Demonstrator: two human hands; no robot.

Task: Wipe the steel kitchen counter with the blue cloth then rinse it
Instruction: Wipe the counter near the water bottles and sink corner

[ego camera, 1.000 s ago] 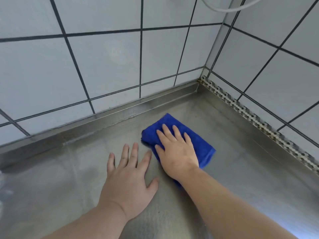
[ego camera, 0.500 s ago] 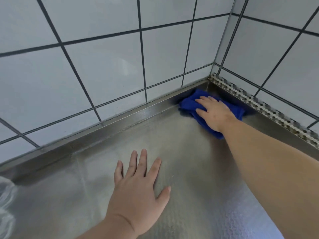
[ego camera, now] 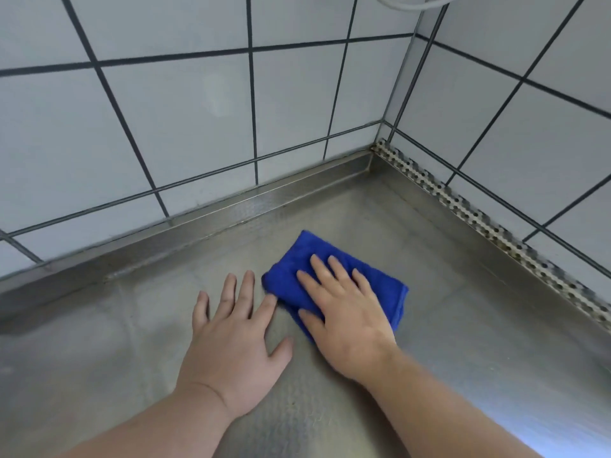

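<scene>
Mid-wipe: the right hand (ego camera: pixel 344 312), fingers spread, presses the blue cloth (ego camera: pixel 334 276) flat near the counter (ego camera: pixel 463 325) back corner, left hand (ego camera: pixel 231 345) splayed alongside; more strokes, then rinsing.

1. Table (ego camera: pixel 463 325): steel, faintly dimpled texture, dull sheen; raised steel lip along both wall edges, meeting in a corner beyond the hands.
2. Blue cloth (ego camera: pixel 307 256): folded, flat on the table, under the right hand (ego camera: pixel 350 328); its left corner touches the left index fingertip.
3. Left hand (ego camera: pixel 231 348): palm down, fingers spread, directly on the table, just left of the cloth.
4. Right hand: fingers straight, flat on the cloth.
</scene>
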